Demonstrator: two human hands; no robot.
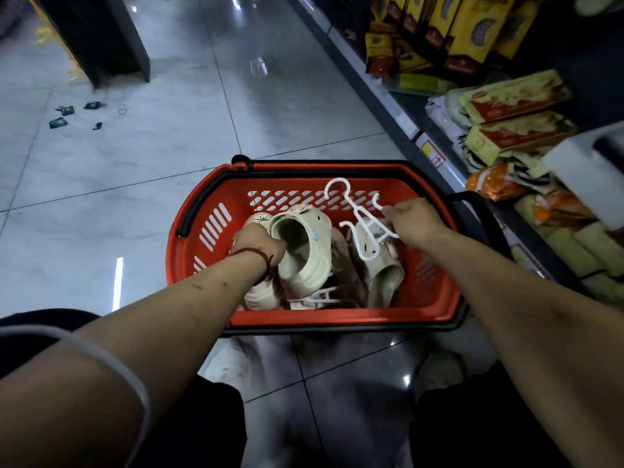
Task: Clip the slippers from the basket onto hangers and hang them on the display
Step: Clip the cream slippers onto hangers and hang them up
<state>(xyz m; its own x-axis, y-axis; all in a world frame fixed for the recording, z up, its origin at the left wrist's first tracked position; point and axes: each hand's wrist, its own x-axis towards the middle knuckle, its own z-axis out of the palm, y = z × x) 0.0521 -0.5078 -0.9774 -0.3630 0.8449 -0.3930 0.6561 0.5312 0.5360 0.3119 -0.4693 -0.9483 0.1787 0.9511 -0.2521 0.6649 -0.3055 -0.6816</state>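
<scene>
A red shopping basket (202, 211) stands on the tiled floor in front of me. Inside it, my left hand (258, 244) grips a cream clog slipper (305, 246) by its heel opening, lifted above other slippers. A second cream slipper (383, 276) lies at the basket's right side. My right hand (417, 221) pinches a white plastic hanger (361, 228) above that slipper, its hook pointing toward the basket's far wall. More white hangers (324, 297) lie at the basket's bottom, partly hidden.
Store shelves (435, 153) with yellow and red packaged goods run along the right. A dark shelf base (101, 45) stands at the far left, with small scraps of litter (64, 116) on the floor near it. My shoes (229, 364) are just behind the basket.
</scene>
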